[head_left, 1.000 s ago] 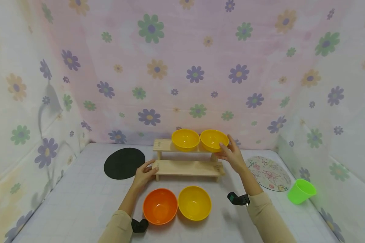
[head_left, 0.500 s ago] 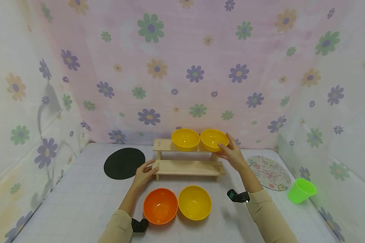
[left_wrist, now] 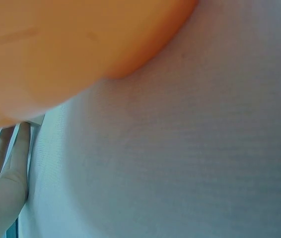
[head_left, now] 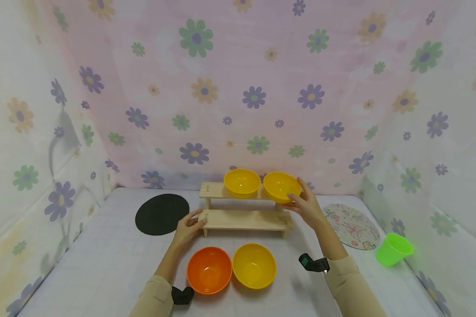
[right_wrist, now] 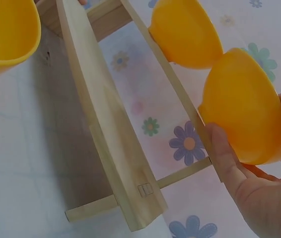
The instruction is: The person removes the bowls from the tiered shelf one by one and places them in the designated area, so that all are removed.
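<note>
A two-step wooden shelf [head_left: 243, 219] stands mid-table. On its top step sits a yellow bowl [head_left: 242, 182]. My right hand [head_left: 306, 203] grips a second yellow bowl [head_left: 281, 186] at the shelf's right end, thumb on its near side [right_wrist: 226, 159], the bowl tilted and partly past the step's end. My left hand [head_left: 189, 226] rests against the left end of the lower step, fingers fairly straight [left_wrist: 12, 151]. In front of the shelf sit an orange bowl [head_left: 209, 269] and another yellow bowl [head_left: 254, 265], side by side.
A black round mat [head_left: 161, 213] lies left of the shelf. A floral round mat [head_left: 351, 225] lies to the right, with a green cup [head_left: 392, 249] tipped beyond it. Flowered cloth walls close in the back and both sides.
The right hand has shifted the right yellow bowl slightly to the right and tilted it off the top step's end. The left hand has stayed put.
</note>
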Demonstrator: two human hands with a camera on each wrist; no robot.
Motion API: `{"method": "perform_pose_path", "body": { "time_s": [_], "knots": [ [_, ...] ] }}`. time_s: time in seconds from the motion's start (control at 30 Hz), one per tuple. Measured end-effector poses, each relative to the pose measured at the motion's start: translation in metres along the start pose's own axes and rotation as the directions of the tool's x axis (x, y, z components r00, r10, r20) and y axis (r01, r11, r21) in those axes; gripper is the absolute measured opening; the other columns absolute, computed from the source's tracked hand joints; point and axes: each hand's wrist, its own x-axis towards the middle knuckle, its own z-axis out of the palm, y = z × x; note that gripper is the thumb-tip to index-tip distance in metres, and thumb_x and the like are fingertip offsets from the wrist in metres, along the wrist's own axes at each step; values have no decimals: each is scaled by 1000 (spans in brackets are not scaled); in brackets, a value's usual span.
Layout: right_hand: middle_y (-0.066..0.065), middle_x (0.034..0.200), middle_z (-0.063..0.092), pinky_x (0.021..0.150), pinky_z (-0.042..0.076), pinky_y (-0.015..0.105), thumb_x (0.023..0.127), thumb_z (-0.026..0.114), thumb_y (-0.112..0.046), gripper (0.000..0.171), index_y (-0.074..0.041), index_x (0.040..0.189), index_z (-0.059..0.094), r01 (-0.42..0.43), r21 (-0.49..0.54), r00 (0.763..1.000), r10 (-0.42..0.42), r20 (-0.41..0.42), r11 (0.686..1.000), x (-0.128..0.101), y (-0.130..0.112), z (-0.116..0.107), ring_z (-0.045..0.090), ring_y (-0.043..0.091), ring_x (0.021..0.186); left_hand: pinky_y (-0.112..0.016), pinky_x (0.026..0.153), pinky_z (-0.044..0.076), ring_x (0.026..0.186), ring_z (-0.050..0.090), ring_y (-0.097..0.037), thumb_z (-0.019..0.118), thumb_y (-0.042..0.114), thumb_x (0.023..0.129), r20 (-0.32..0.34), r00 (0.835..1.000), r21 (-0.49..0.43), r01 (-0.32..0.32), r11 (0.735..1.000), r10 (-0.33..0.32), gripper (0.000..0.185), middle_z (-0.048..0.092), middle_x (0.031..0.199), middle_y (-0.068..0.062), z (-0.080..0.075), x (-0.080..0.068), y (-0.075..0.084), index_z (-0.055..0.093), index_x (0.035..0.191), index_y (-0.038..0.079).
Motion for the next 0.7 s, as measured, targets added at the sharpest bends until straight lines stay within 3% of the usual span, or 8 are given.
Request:
{"method": "perform_pose_path", "body": {
  "time_s": [0.27,0.47,0.7],
  "knots": [
    [28,151,12,87,49,37,97,50,-9,77,-15,152,-3,-9,-65,1000,11,28,998,-19,-1,-1,64,13,89,-36,81,54,87,63,-15,65,2,87,-28,1000,0,-6,1000,6,52,57,120,-29,-4,11,-20,47,135,-2],
    [28,151,9,90,45,42,96,52,-10,78,-15,153,-1,7,-70,998,-2,69,998,-33,1,-2,65,14,92,-34,80,54,87,63,-15,66,2,86,-37,999,-4,-7,1000,7,51,57,120,-29,-4,13,-22,49,134,-1],
    [28,152,7,85,51,34,96,52,-10,77,-14,153,1,18,-99,994,-7,108,995,-50,6,-4,63,12,96,-34,80,54,88,63,-15,66,2,86,-33,999,-15,-9,1000,8,51,57,121,-29,-4,13,-23,49,134,-1]
  ]
}}
